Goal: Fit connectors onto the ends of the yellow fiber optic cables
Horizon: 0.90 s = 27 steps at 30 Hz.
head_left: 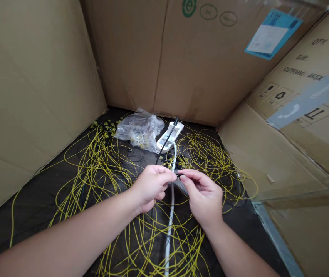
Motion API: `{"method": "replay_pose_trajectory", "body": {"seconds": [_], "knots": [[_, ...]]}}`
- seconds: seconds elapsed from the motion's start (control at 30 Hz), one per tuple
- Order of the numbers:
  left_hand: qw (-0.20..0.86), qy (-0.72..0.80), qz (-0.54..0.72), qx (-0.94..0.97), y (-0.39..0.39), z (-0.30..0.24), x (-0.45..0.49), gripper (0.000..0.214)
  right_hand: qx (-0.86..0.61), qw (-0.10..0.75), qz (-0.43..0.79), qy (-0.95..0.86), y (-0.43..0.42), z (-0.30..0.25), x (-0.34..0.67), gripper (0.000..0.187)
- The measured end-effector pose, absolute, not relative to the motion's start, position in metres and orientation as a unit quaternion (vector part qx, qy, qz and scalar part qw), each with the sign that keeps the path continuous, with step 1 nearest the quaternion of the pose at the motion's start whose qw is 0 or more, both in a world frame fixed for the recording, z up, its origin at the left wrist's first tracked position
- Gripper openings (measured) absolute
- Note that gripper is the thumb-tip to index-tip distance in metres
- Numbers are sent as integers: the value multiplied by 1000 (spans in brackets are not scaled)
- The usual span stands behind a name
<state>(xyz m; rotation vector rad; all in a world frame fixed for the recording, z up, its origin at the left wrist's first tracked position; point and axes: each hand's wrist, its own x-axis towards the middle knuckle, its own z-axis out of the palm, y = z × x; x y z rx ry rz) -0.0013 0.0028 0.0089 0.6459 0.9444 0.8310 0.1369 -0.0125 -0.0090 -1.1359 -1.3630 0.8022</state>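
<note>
Both hands meet near the middle of the view, fingertips close together over the dark surface. Between them is a small black connector piece [178, 175], too small to make out fully. My right hand [203, 194] pinches it between thumb and forefinger. My left hand [153, 186] is closed in a pinch at its left side, and what lies between those fingertips is hidden. Below and around the hands spread many thin yellow cables [153, 246]. A thick white cord [168, 238] runs under the hands to a white power strip [168, 136].
A crumpled clear plastic bag [140, 129] lies left of the power strip. Yellow cable bundles with small connectors [103, 127] lie at left, with more coiled cable [207, 154] at right. Large cardboard boxes [37, 88] wall in the left, back [182, 69] and right [286, 154].
</note>
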Motion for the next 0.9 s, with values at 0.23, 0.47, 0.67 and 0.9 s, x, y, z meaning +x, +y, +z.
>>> {"method": "replay_pose_trajectory", "body": {"seconds": [0.23,0.47,0.67,0.9], "knots": [[759,436,388,289,3,9,-2,16,-480,566,320,-590,-15,-12,135,13],[751,442,391,295,4,9,-1,17,-495,558,348,-567,-16,-12,133,11],[742,448,395,305,4,10,-1,20,-506,556,394,-529,-15,-11,131,11],[736,454,395,311,4,10,-1,25,-497,555,440,-502,-10,-11,133,13]]}}
